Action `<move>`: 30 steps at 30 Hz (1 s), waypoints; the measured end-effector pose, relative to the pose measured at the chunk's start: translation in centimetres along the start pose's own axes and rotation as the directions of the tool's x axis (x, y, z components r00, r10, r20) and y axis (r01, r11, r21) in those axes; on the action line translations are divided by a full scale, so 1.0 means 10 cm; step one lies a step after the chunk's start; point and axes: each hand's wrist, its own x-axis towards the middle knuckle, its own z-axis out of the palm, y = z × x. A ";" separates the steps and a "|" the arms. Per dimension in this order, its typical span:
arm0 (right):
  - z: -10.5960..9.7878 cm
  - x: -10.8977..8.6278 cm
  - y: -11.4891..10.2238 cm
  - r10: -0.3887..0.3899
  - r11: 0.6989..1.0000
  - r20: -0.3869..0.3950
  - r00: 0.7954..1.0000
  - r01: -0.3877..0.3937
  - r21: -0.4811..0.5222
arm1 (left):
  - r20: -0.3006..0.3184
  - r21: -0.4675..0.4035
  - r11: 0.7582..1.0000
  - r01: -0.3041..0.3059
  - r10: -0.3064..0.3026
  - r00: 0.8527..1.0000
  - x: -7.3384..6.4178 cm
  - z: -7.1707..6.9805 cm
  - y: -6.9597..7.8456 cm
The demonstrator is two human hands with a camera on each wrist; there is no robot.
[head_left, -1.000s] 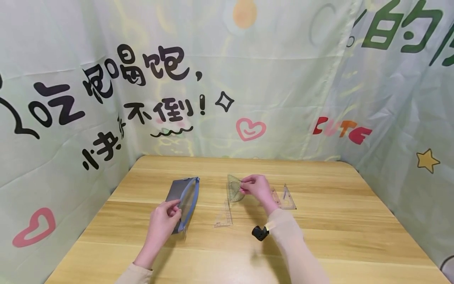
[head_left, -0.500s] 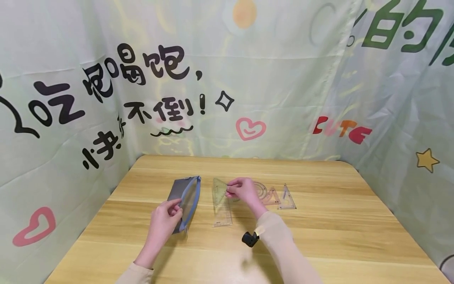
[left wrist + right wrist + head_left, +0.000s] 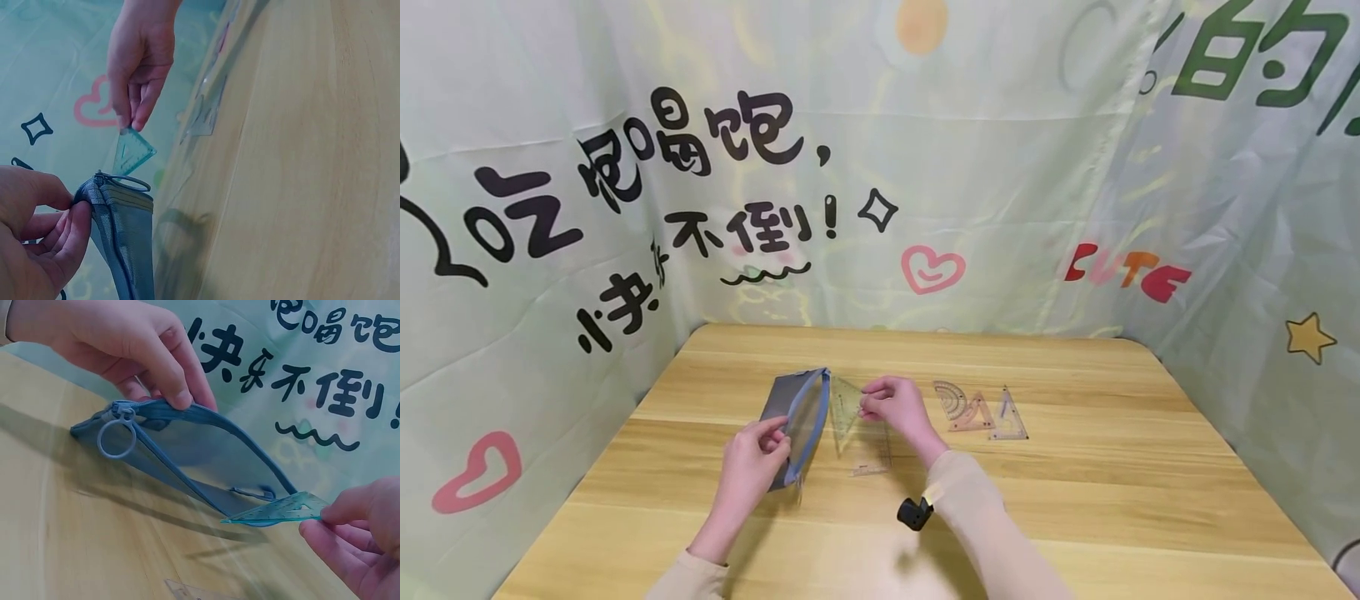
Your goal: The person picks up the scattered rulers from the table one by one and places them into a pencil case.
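Observation:
My left hand (image 3: 751, 460) pinches the zip edge of a grey-blue zippered pouch (image 3: 784, 393), whose mouth gapes toward the right. In the right wrist view the pouch's zip pull ring (image 3: 117, 439) hangs at the near end. Between thumb and fingers, my right hand (image 3: 901, 410) pinches a see-through yellow-green set square (image 3: 844, 407) by one side. That set square looks teal in the wrist views, where its far corner overlaps the pouch's open rim. Below my right hand a clear set square (image 3: 872, 470) lies on the table, partly covered in the head view.
To the right on the wooden table (image 3: 1112, 483) lie a clear protractor (image 3: 952, 398), a pinkish set square (image 3: 976, 417) and another clear set square (image 3: 1009, 420). A black wrist camera (image 3: 914, 513) sits at my right sleeve. Printed cloth (image 3: 1000, 183) hangs around the table's back and sides.
My right hand has carried the yellow-green set square leftward, away from the protractor and up to the pouch mouth. My left hand keeps its hold on the pouch, nearly still.

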 end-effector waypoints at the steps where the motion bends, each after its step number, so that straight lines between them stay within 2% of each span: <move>1: 0.01 0.01 0.01 0.004 1.000 0.004 1.000 -0.004 0.009 | 0.000 -0.001 1.000 0.001 -0.001 1.000 0.00 0.00 0.00; 8: 0.10 0.01 -0.02 0.030 0.998 -0.015 0.999 -0.029 0.053 | 0.004 -0.018 1.000 0.017 -0.017 1.000 0.01 0.01 0.02; 17: 0.18 -0.01 -0.03 0.020 0.996 0.036 0.999 -0.024 0.091 | 0.017 -0.020 1.000 0.019 -0.019 1.000 -0.01 0.03 0.04; 30: 0.29 0.00 0.03 0.043 0.993 0.055 0.998 -0.048 0.105 | 0.039 -0.052 0.998 0.018 -0.016 0.999 -0.03 0.05 0.10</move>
